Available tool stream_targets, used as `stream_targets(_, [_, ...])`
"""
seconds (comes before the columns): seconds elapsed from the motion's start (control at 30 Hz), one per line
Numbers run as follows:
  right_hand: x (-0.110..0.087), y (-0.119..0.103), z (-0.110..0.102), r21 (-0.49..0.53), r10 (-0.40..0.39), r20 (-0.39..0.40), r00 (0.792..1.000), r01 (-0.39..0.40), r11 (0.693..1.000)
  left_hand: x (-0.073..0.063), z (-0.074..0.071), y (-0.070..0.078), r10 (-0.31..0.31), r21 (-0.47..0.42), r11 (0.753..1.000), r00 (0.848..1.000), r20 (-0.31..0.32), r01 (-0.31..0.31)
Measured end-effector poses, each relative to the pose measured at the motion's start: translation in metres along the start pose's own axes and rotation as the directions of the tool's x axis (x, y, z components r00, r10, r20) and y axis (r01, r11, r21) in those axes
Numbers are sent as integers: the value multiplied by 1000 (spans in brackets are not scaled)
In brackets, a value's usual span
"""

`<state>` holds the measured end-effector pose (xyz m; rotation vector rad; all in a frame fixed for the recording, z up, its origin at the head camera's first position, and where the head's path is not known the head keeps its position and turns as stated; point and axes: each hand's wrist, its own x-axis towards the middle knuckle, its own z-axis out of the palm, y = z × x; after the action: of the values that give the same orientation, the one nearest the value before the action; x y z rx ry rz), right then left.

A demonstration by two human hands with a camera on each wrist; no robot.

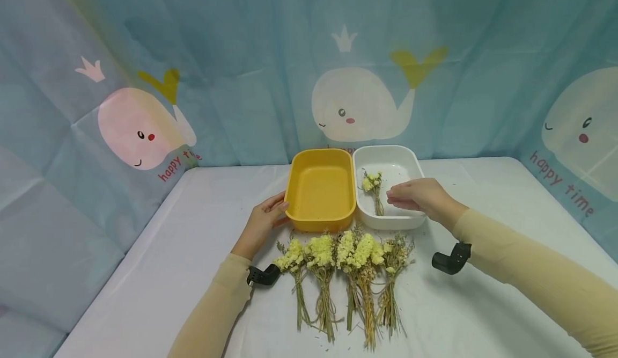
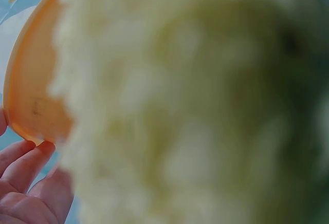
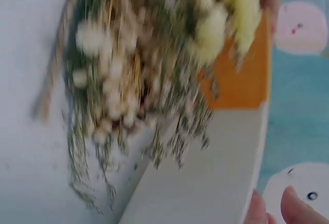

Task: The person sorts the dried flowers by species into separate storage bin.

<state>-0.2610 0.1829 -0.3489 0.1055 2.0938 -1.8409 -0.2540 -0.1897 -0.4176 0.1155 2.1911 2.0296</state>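
Observation:
My left hand point(image 1: 262, 223) rests against the left outer side of a yellow plastic tub point(image 1: 321, 221). In the left wrist view its fingertips touch the wall of that tub point(image 2: 41, 95). Over the right part of a white tub point(image 1: 393, 222) hovers my right hand point(image 1: 420, 196), fingers together and pointing left, with nothing seen in them. Left of those fingers, inside the white tub, lies a small bunch of dried yellow flowers point(image 1: 372, 183). The right wrist view catches the thumb point(image 2: 51, 185) side only partly; pale blurred flowers point(image 2: 180, 106) hide much of the left wrist view.
Several tied bunches of dried yellow flowers point(image 1: 321, 253) lie in a row in front of the tubs, stems toward me. They rest on a white-covered table point(image 1: 193, 250). Behind the table hangs a blue curtain point(image 1: 251, 106) with whale prints. Bits of stem are scattered near the bunches.

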Motion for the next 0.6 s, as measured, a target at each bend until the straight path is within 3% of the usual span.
stream_targets(0.27, [-31, 2, -2, 12, -28, 71, 997, 27, 1000, 0, 0, 0, 11, 1, 1000, 1000, 10, -11])
stream_targets(0.6, [-58, 12, -8, 30, 0, 120, 993, -4, 1000, 1, -1, -1, 16, -3, 1000, 1000, 26, -16])
